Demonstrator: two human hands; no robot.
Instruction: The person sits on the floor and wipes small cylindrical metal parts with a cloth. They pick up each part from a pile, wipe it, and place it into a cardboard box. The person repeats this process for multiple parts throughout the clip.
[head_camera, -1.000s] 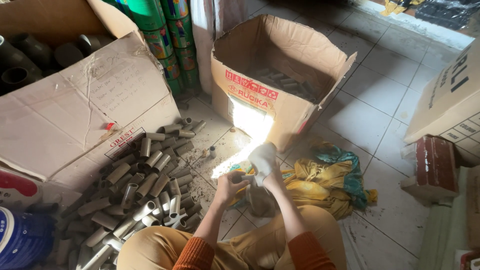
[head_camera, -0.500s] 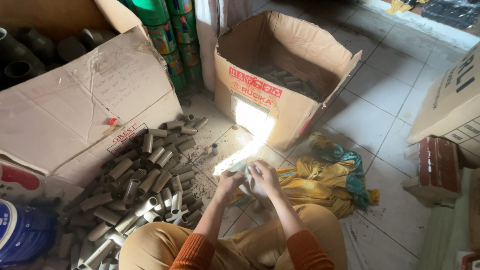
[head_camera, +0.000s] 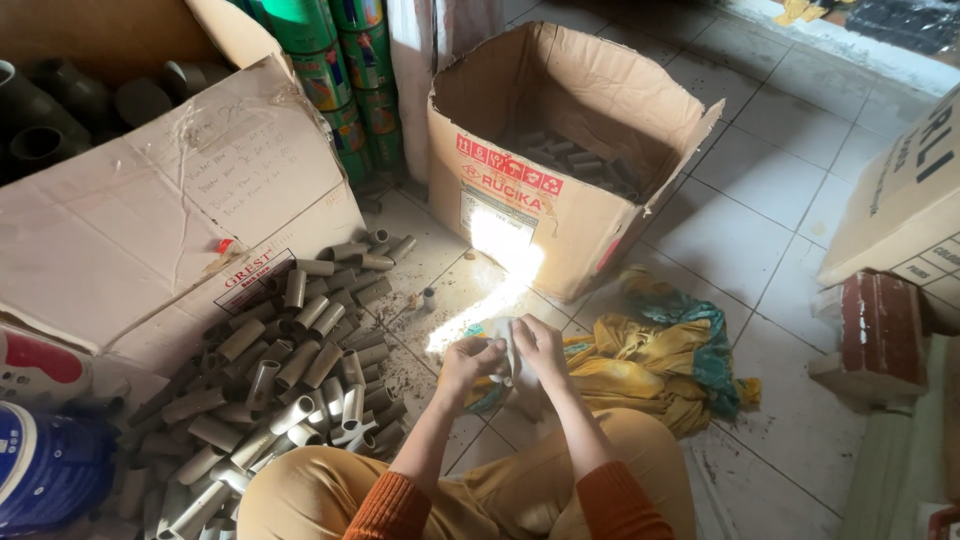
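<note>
Head view of a seated person working over a tiled floor (head_camera: 770, 180). The left hand (head_camera: 468, 362) and right hand (head_camera: 540, 345) meet in front of the knees, both clenched around a small pale object, apparently a short pipe piece (head_camera: 505, 352) wrapped in a bit of cloth; the fingers hide most of it, so its exact form cannot be told. The piece sits between the two palms, above the floor and just beside the rag (head_camera: 650, 365), a crumpled yellow and teal heap lying to the right within easy reach of the hands.

To the left, a pile of pipes (head_camera: 290, 380), short grey tubes, lies loose on the floor against a flattened carton (head_camera: 170, 220), close enough for the left hand to draw from. One stray tube (head_camera: 429, 298) stands apart, near the sunlit patch.

Containers: the open box (head_camera: 560, 160) ahead stands with flaps up and holds a shallow layer of dark tubes at its bottom, with most of its volume unfilled. The carton at upper left holds dark elbow fittings (head_camera: 50, 110). Green cans (head_camera: 340, 70) are stacked between the two. A blue tub (head_camera: 45, 470) sits at lower left, contents not visible. Another box (head_camera: 900, 200) and a red brick (head_camera: 870, 335) stand at right.
</note>
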